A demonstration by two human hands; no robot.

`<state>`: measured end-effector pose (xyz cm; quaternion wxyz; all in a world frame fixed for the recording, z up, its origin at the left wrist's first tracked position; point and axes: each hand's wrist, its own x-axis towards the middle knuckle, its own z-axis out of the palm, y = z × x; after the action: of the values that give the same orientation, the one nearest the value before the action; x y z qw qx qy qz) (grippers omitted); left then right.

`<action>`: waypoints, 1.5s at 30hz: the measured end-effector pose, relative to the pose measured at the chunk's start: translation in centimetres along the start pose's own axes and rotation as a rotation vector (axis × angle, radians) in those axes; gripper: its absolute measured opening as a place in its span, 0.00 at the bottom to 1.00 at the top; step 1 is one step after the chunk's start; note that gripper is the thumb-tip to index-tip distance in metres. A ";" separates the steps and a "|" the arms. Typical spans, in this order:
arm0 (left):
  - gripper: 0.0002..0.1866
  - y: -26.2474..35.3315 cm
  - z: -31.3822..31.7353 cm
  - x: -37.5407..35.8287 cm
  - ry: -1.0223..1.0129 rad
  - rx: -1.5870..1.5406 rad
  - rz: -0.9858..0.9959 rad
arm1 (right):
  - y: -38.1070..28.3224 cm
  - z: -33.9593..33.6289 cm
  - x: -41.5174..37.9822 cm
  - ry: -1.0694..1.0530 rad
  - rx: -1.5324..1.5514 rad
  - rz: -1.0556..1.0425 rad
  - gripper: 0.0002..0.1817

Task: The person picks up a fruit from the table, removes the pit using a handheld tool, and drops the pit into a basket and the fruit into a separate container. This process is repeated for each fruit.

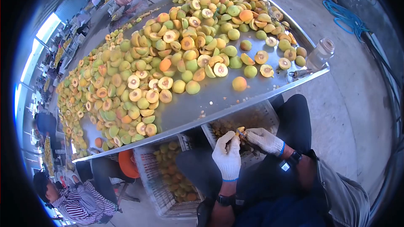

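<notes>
My left hand (227, 154), in a white knit glove, is closed with its fingertips pinching a small orange-yellow peach piece (240, 130). My right hand (265, 140), gloved the same way, is closed right beside it, fingertips against the piece. A thin dark tool seems to show between the hands, but its shape is too small to make out. Both hands are over a white crate (268, 113) with small pale bits inside. Beyond them, a metal table (185, 108) bears a large heap of halved and whole yellow-green peaches (168, 54), many halves showing their stones.
A second white crate (147, 180) with peaches stands left of my legs, near an orange bucket (128, 163). A clear jar (321, 54) is at the table's right corner. A person in striped clothing (84, 204) sits at left; others work farther back. A blue hose (345, 14) lies coiled.
</notes>
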<state>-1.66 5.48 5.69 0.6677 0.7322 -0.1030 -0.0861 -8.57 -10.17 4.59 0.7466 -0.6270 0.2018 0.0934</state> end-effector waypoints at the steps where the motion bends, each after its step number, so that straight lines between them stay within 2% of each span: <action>1: 0.08 0.3 -0.3 0.0 0.008 -0.115 -0.112 | -0.3 0.3 0.2 -0.003 -0.008 -0.035 0.25; 2: 0.08 0.4 -0.5 0.0 0.017 -0.233 -0.225 | -0.1 0.4 0.5 -0.005 -0.013 -0.039 0.25; 3: 0.08 0.3 -0.7 0.0 0.023 -0.236 -0.223 | 0.5 0.4 0.9 -0.009 -0.034 0.002 0.24; 6: 0.06 -0.9 -1.3 -0.5 0.045 -0.166 -0.157 | -0.7 1.7 0.1 0.005 -0.059 0.108 0.23; 7: 0.06 -1.4 -1.4 -0.9 0.028 -0.058 -0.066 | -1.3 2.1 -0.3 0.029 -0.057 0.168 0.23; 8: 0.06 -1.9 -1.5 -0.9 0.013 0.048 0.038 | -0.8 1.9 -0.4 0.031 -0.016 0.184 0.22; 9: 0.05 -2.6 -1.4 -0.9 0.014 0.043 0.033 | -0.2 2.0 -0.3 0.064 -0.088 0.121 0.22; 11: 0.07 -1.0 -0.9 -0.9 0.005 -0.359 -0.330 | 1.0 2.2 -0.1 0.135 -0.028 0.019 0.24; 12: 0.07 -1.3 -0.5 -0.5 -0.007 -0.376 -0.280 | -0.4 1.7 0.0 0.154 -0.075 0.067 0.25; 13: 0.07 -1.9 -0.5 -0.6 0.007 -0.498 -0.377 | -1.3 1.8 -0.3 0.174 -0.109 0.127 0.26; 14: 0.08 -2.3 -0.3 -0.4 0.016 -0.619 -0.475 | -1.8 3.1 -0.6 0.168 -0.058 0.020 0.28; 15: 0.11 -2.8 -0.2 -0.5 -0.017 -0.619 -0.499 | -2.8 2.2 -2.1 0.143 -0.067 0.219 0.28; 18: 0.11 -2.2 0.3 -1.4 -0.032 -0.662 -0.449 | -1.2 1.3 -2.4 0.121 0.027 0.237 0.27; 20: 0.10 -1.1 0.8 -2.3 -0.031 -0.421 -0.362 | -0.6 0.8 -3.0 0.187 -0.209 0.085 0.27; 24: 0.08 0.2 2.3 -3.8 -0.019 -0.303 -0.256 | -1.7 -1.0 -5.2 0.106 -0.101 0.120 0.26; 27: 0.07 0.2 3.7 -4.3 -0.035 -0.353 -0.240 | -0.4 -2.3 -5.9 0.070 -0.109 0.046 0.26; 29: 0.07 0.6 4.7 -4.4 -0.051 -0.531 -0.310 | 0.1 -2.9 -6.2 0.045 0.057 -0.069 0.26; 30: 0.07 0.9 5.2 -4.4 -0.053 -0.526 -0.298 | 0.1 -3.2 -6.2 0.042 0.060 -0.082 0.26; 32: 0.09 1.5 5.6 -4.7 -0.045 -0.505 -0.310 | -0.3 -3.0 -6.6 0.116 0.034 -0.042 0.26; 35: 0.09 1.4 5.9 -4.6 -0.066 -0.504 -0.308 | 1.2 -3.8 -6.2 0.099 0.042 -0.093 0.25; 36: 0.09 1.5 5.9 -4.3 -0.075 -0.498 -0.307 | 2.3 -3.5 -5.3 0.295 -0.032 -0.182 0.25; 37: 0.09 1.7 5.7 -4.0 -0.097 -0.479 -0.309 | 1.8 -3.8 -5.5 0.298 -0.028 -0.183 0.25; 39: 0.09 1.9 5.9 -3.7 -0.111 -0.462 -0.316 | 0.8 -4.9 -5.9 0.219 0.104 -0.024 0.24; 40: 0.09 2.5 6.7 -3.6 -0.092 -0.303 -0.291 | 2.0 -4.5 -5.2 0.233 -0.031 -0.164 0.24; 41: 0.09 2.7 7.4 -3.5 -0.078 -0.145 -0.262 | 2.7 -4.1 -4.8 0.233 -0.031 -0.159 0.24; 43: 0.13 -1.6 8.1 -2.4 -0.037 -0.125 -0.259 | 3.5 -3.7 -3.8 0.358 -0.098 -0.188 0.27; 45: 0.17 -4.0 8.3 -1.8 -0.002 0.097 0.063 | 3.8 -4.1 -3.1 0.396 -0.163 -0.158 0.28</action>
<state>-5.44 -1.66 0.88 0.6337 0.7600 -0.1308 -0.0605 -13.61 -13.08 1.90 0.6442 -0.7052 0.2866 -0.0741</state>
